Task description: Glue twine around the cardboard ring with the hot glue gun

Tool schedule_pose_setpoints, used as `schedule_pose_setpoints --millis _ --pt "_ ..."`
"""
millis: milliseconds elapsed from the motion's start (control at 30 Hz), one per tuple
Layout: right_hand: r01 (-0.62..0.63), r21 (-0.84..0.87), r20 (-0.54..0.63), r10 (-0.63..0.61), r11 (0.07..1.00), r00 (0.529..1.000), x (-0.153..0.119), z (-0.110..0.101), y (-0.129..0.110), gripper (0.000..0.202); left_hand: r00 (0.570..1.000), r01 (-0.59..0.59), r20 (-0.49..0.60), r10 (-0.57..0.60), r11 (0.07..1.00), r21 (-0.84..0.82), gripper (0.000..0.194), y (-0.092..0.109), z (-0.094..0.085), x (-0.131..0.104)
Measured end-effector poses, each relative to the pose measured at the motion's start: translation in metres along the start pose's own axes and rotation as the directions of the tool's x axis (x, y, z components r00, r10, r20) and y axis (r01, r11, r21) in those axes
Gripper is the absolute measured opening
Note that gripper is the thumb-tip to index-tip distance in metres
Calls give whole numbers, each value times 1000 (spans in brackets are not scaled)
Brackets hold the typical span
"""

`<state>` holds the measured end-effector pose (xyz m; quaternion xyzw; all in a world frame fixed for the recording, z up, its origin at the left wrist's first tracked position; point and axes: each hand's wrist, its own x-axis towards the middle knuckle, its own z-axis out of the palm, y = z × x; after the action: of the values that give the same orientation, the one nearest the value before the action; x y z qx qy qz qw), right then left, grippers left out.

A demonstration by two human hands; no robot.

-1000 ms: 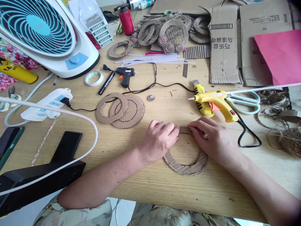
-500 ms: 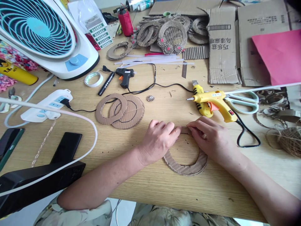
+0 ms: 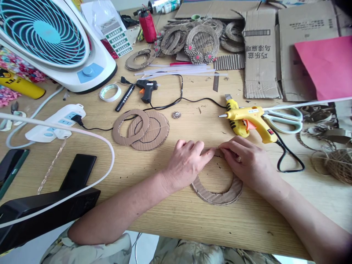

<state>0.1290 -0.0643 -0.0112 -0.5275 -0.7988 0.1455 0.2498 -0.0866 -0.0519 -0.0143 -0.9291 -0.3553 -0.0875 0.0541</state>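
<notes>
A brown corrugated cardboard ring (image 3: pixel 220 196) lies flat on the wooden table (image 3: pixel 176 216) near its front edge. My left hand (image 3: pixel 185 163) presses its fingertips on the ring's far left part. My right hand (image 3: pixel 247 163) pinches the far edge of the same ring, fingertips almost meeting those of the left hand. Just beyond my right hand rests a yellow glue gun (image 3: pixel 251 119), nozzle pointing left, its black cord looping to the right.
Another cardboard ring (image 3: pixel 131 126) overlaps a marked cardboard disc (image 3: pixel 154 130) at centre left. Scissors (image 3: pixel 284 119), a black glue gun (image 3: pixel 147 88), tape roll (image 3: pixel 110 91), marker (image 3: pixel 124 97), power strip (image 3: pixel 55 123), fan (image 3: pixel 55 40), black phone (image 3: pixel 78 170), flattened boxes and finished rings stand around.
My left fingers have stretched slightly to the right along the ring's far edge. My right hand and the ring have hardly moved.
</notes>
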Motion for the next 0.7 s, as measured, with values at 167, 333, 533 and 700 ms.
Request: schedule_pose_setpoints --millis 167,333,533,700 --pt "3 -9 -5 -4 1000 1000 -1 1 1 16 998 65 -6 -66 994 -89 42 0 2 -2" --pt "9 -9 -25 -10 1000 1000 -1 3 2 16 995 74 -56 -82 988 -138 26 -2 1 -5" --pt "6 -20 -25 -7 1000 1000 -2 3 2 15 991 20 -129 -36 993 -119 21 -1 -1 -5" --pt "4 -34 -30 -5 999 1000 -1 4 2 14 995 24 -94 -39 988 -154 23 0 -3 -5"
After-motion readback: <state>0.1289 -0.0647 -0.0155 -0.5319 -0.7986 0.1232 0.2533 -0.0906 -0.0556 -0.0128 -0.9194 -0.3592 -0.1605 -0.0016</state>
